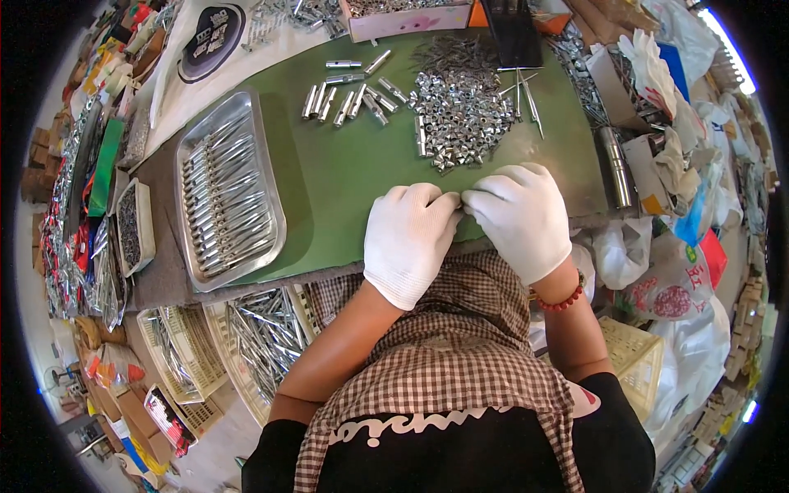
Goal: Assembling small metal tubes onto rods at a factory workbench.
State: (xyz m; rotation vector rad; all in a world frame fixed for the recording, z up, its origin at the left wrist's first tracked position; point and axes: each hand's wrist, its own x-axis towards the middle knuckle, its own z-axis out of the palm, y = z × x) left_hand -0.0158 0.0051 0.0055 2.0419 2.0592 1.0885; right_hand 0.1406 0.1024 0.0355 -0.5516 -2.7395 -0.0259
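My left hand (pixel 412 238) and my right hand (pixel 523 218), both in white knit gloves, meet at the near edge of the green mat (pixel 329 189). Their fingers are pinched together at the tips. Something small and dark may be between them, but I cannot make out what it is. Just beyond the fingers lies a heap of small shiny metal sleeves (pixel 460 115). Behind that heap is a pile of thin dark pins (pixel 452 56). Several short metal tubes (pixel 353 103) lie loose to the left of the sleeves.
A steel tray (pixel 278 222) of slim metal pieces in rows stands at the left. Beside it is a small box of dark parts (pixel 149 222). Thin metal rods (pixel 532 107) lie right of the heap. Plastic baskets (pixel 197 353) of metal parts sit below the table edge.
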